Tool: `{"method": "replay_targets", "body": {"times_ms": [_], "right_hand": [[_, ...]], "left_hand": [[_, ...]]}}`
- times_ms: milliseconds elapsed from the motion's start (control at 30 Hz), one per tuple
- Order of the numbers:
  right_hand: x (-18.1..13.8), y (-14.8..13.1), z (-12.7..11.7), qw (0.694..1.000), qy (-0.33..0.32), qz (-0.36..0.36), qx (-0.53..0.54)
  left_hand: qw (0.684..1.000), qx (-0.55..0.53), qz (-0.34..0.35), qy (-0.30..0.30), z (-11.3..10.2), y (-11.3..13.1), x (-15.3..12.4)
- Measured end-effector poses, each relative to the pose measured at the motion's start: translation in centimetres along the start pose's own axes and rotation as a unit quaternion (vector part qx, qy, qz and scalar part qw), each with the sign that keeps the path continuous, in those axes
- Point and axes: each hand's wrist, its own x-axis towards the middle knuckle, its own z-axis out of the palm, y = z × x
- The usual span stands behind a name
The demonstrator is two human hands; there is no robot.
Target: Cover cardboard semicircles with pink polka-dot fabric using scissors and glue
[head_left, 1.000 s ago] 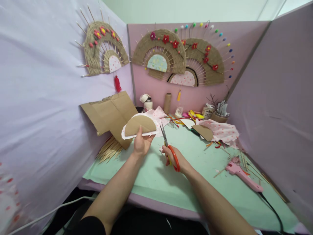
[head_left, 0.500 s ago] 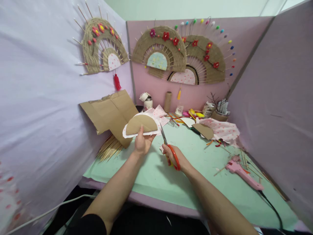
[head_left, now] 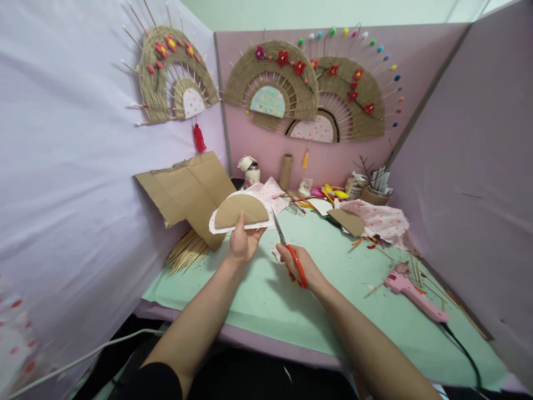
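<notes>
My left hand [head_left: 242, 244] is closed on the lower edge of a brown cardboard half-circle [head_left: 240, 210] backed by white fabric, held up above the green table mat [head_left: 266, 294]. My right hand [head_left: 296, 265] grips orange-handled scissors [head_left: 287, 247]. Their blades point up toward the right corner of the half-circle, a short gap away.
A folded cardboard sheet [head_left: 189, 189] and a bundle of wooden skewers [head_left: 187, 253] lie at the left. Patterned fabric [head_left: 377, 219], a cardboard scrap [head_left: 345, 221], jars and craft bits crowd the back. A pink glue gun [head_left: 414, 300] lies at the right. Woven fans hang on the walls.
Hands and scissors hold nearly the same pose; the view has shifted slightly, and the scissors sit a touch closer to the half-circle.
</notes>
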Motion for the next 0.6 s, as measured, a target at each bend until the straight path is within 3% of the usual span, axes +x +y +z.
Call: {"method": "replay_targets", "body": {"times_ms": [333, 600], "right_hand": [[-0.18, -0.39, 0.13, 1.000, 0.015, 0.020, 0.000], [-0.20, -0.20, 0.05, 0.999, 0.033, -0.008, -0.020]], "left_hand": [[1.000, -0.004, 0.005, 0.001, 0.06, 0.12, -0.13], [1.000, -0.011, 0.006, 0.011, -0.04, 0.17, 0.10]]}}
